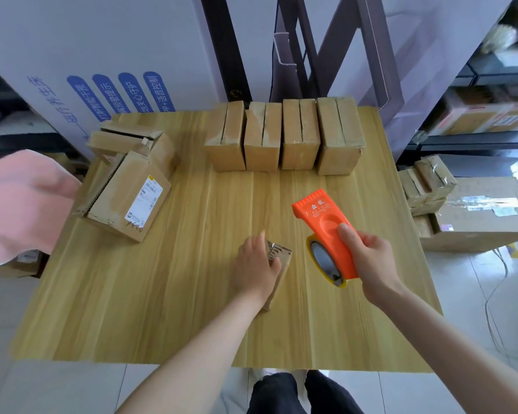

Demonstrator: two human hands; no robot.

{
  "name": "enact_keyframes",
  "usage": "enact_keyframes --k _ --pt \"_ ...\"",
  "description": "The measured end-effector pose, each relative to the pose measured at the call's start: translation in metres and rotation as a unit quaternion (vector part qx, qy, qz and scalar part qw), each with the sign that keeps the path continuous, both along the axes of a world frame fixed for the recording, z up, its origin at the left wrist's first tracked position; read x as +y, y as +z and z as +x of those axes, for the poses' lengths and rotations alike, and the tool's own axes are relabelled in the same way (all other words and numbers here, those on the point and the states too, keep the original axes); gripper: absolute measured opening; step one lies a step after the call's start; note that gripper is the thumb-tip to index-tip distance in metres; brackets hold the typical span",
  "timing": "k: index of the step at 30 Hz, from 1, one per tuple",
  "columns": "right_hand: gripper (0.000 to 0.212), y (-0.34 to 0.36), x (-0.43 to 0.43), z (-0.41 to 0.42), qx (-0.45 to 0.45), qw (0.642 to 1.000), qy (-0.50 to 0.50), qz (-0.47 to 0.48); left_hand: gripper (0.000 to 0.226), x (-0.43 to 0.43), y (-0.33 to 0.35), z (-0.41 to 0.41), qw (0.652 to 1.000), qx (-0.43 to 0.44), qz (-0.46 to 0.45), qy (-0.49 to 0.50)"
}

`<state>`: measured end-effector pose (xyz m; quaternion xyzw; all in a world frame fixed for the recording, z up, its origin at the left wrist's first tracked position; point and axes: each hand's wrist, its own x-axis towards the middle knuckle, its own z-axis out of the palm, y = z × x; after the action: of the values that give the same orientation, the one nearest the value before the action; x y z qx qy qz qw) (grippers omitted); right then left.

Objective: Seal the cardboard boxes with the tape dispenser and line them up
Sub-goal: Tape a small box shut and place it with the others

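Note:
My left hand (pixel 256 265) lies on top of a small cardboard box (pixel 278 258) near the middle of the wooden table (pixel 162 294), its thumb curled over the box's right edge. My right hand (pixel 368 258) grips an orange tape dispenser (pixel 326 222) with a roll of tape, held just right of that box and above the table. Several cardboard boxes (pixel 284 135) stand side by side in a row at the table's far edge. Two larger boxes (pixel 129 174) lie at the far left, one with a white label.
A pink cloth (pixel 21 204) hangs off the table's left side. More cardboard boxes (pixel 476 213) are stacked on the floor to the right, beside shelving. A large white carton with blue print (pixel 102 70) stands behind the table.

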<state>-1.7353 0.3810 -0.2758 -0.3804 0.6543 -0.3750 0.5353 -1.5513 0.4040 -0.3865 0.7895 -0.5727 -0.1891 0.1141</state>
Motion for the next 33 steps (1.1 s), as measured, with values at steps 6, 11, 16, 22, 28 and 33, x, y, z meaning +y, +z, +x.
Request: enact_keyframes --k 6,11,16,22,28,33 --pt "0.037 0.020 -0.002 -0.008 -0.013 0.998 0.057 -0.030 0.054 -0.026 0.068 -0.003 0.942 0.325 -0.026 0.080" --pt "0.022 0.039 -0.008 -0.009 0.016 0.993 0.096 -0.064 0.044 -0.048 0.147 0.013 0.836 0.541 0.044 0.082" --pt "0.028 0.050 -0.013 -0.008 0.082 0.983 0.118 -0.110 0.024 -0.054 0.170 0.025 0.854 0.518 0.021 0.032" --pt "0.024 0.054 -0.016 -0.004 0.148 0.972 0.122 -0.138 0.027 -0.056 0.178 0.023 0.907 0.421 0.008 -0.026" --pt "0.026 0.059 -0.014 -0.004 0.121 0.975 0.128 -0.138 0.036 -0.058 0.178 0.023 0.928 0.372 0.007 -0.038" --pt "0.029 0.064 -0.013 -0.003 0.087 0.980 0.130 -0.120 0.031 -0.057 0.178 0.026 0.854 0.516 0.026 0.059"
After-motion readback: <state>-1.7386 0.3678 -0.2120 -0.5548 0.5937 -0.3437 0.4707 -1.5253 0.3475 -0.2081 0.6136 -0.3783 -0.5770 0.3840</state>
